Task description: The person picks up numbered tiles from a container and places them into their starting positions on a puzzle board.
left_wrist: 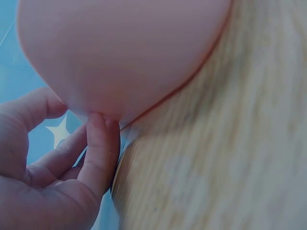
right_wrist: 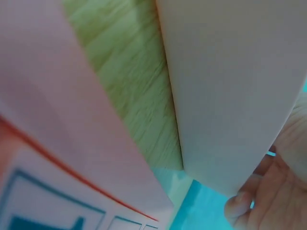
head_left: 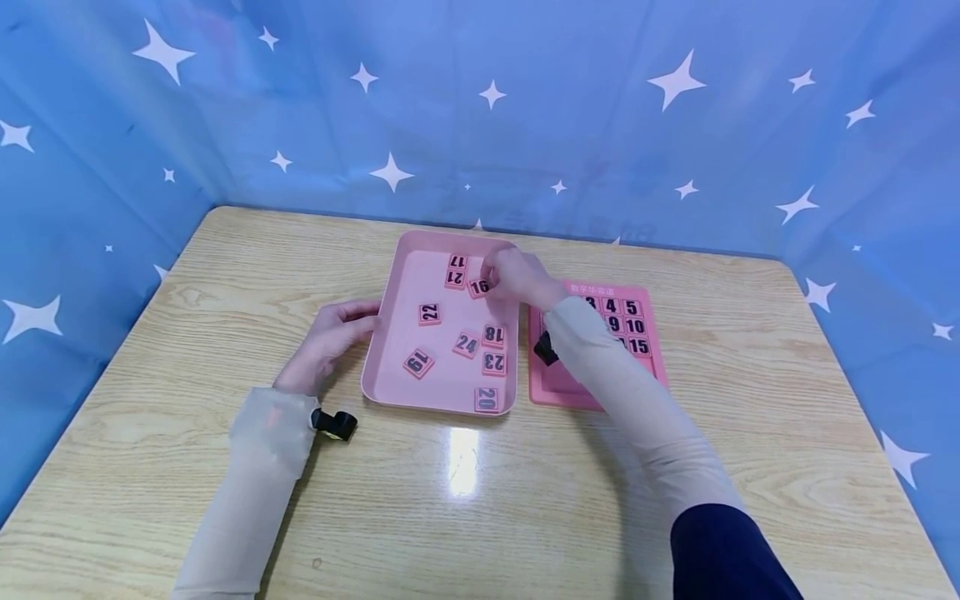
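Tile 16 (head_left: pixel 477 288), walled tray (head_left: pixel 442 387), gap beside board (head_left: pixel 564 385)

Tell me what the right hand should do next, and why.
Probably lift tile 16 out of the tray toward the board: the right hand has its fingers at that tile, the board's highest visible number is tile 15, and space below looks bare where the sleeve doesn't hide it.
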Available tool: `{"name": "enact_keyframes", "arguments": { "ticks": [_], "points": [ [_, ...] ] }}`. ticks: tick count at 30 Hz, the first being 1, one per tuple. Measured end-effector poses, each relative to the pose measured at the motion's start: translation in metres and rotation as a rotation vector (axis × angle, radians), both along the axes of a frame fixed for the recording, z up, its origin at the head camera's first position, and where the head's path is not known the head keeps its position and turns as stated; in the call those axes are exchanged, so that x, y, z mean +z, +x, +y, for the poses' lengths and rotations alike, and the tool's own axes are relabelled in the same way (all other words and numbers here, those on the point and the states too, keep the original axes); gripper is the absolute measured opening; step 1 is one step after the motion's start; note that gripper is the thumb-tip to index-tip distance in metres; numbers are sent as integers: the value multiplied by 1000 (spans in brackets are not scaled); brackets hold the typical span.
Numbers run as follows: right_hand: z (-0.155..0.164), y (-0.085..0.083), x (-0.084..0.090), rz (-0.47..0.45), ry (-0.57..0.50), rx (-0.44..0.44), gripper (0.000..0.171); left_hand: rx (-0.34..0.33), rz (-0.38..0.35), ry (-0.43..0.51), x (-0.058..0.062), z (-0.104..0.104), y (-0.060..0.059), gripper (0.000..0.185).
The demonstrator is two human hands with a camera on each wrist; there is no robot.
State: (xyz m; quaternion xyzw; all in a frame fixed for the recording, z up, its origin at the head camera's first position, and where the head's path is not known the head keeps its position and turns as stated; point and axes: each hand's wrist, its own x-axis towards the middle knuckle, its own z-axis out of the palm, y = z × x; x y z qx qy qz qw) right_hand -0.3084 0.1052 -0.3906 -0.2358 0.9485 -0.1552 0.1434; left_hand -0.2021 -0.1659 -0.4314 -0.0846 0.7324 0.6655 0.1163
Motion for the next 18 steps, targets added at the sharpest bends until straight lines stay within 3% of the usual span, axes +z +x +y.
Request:
{"name": "enact_keyframes", "arguments": {
  "ticks": [4, 8, 13, 18],
  "points": [
    [5, 4, 4, 23, -40, -11, 28, -5, 4, -2, 0, 1, 0, 43],
    [20, 16, 18, 40, -119, -7, 39, -9, -1, 1, -1, 1, 1, 44],
    [54, 38, 33, 95, -180, 1, 34, -8, -7, -8, -1, 2, 2, 44],
    [86, 64, 27, 91, -152, 7, 27, -16, 16, -4, 2, 3, 1, 45]
  ]
}}
